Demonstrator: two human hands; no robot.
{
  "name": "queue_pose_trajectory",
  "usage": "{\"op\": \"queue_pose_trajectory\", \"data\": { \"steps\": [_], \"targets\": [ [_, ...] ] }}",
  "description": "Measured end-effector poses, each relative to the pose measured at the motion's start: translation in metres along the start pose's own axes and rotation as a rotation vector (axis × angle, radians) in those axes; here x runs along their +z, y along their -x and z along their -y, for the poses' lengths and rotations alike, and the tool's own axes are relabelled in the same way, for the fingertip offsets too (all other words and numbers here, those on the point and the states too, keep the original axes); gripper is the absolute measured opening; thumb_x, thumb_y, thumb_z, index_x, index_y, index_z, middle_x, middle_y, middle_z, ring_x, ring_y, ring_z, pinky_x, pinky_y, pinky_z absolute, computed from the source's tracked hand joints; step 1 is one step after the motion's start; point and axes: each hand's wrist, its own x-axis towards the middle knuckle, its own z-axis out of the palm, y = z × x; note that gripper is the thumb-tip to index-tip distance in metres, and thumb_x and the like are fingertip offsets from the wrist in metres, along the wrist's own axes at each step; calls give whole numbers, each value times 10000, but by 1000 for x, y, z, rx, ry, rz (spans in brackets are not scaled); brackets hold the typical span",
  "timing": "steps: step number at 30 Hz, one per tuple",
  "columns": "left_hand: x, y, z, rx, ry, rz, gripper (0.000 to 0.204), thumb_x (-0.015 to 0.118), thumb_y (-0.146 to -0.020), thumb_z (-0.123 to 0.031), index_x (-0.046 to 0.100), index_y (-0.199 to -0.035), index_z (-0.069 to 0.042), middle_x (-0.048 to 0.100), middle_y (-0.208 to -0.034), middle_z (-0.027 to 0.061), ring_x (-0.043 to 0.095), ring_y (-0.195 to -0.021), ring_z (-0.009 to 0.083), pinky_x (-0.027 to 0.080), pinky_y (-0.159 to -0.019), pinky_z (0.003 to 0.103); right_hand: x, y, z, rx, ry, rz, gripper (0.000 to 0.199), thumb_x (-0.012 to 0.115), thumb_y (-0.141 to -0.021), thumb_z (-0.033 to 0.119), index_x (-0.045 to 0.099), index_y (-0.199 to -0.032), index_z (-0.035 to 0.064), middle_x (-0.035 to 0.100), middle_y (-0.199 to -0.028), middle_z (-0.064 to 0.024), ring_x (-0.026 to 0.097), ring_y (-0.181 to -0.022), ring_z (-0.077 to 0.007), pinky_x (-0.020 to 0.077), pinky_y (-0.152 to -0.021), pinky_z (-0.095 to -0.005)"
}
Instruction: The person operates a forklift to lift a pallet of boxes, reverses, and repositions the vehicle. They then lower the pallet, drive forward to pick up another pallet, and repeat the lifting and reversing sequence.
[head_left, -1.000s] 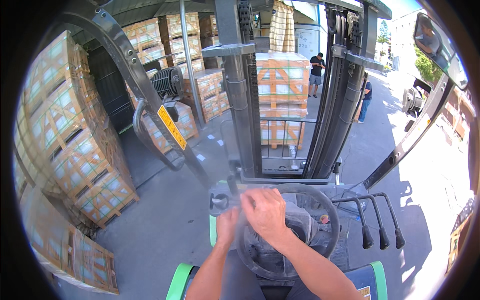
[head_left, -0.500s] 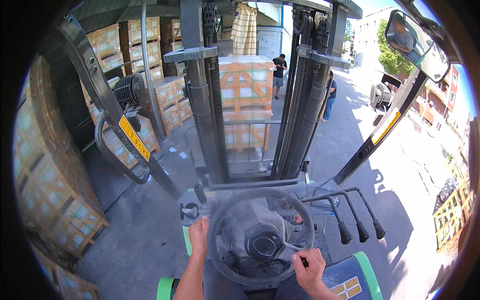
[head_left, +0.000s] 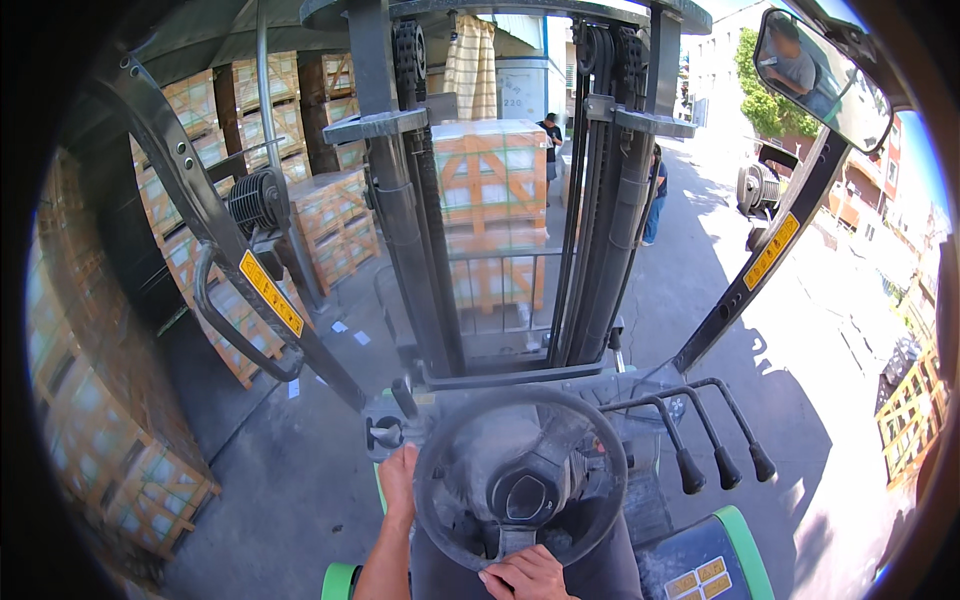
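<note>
At its near rim, the steering wheel (head_left: 523, 497) is gripped by the right hand (head_left: 527, 574) and extends far from it; the left hand (head_left: 399, 480) sits just left, whether closed unclear.

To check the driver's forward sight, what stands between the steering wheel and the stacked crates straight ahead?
The head view shows the dark mast and a barred rack between the steering wheel and the stacked crates.

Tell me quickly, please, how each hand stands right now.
Left hand: beside the left of the steering wheel; its grip cannot be told.
Right hand: closed at the bottom of the steering wheel.
</note>
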Motion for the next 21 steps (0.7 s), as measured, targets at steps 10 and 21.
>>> {"op": "queue_pose_trajectory", "data": {
  "steps": [10,21],
  "targets": [
    [-10,-43,33,46,98,50,408,581,-1044,-298,638,-869,67,593,-747,290,448,-633,418,445,-665,485,-13,-29,-58,230,119,-555,138,791,-804,7,664,-819,60,665,-722,-64,606,-642,-275,458,-640,-382],
    [-6,-76,62,85,115,64,456,568,-1051,-337,640,-833,58,609,-747,288,493,-641,453,437,-650,511,42,-237,-65,192,16,-754,104,766,-892,130,692,-872,60,707,-782,-82,671,-739,-299,518,-713,-413]
  ]
}}
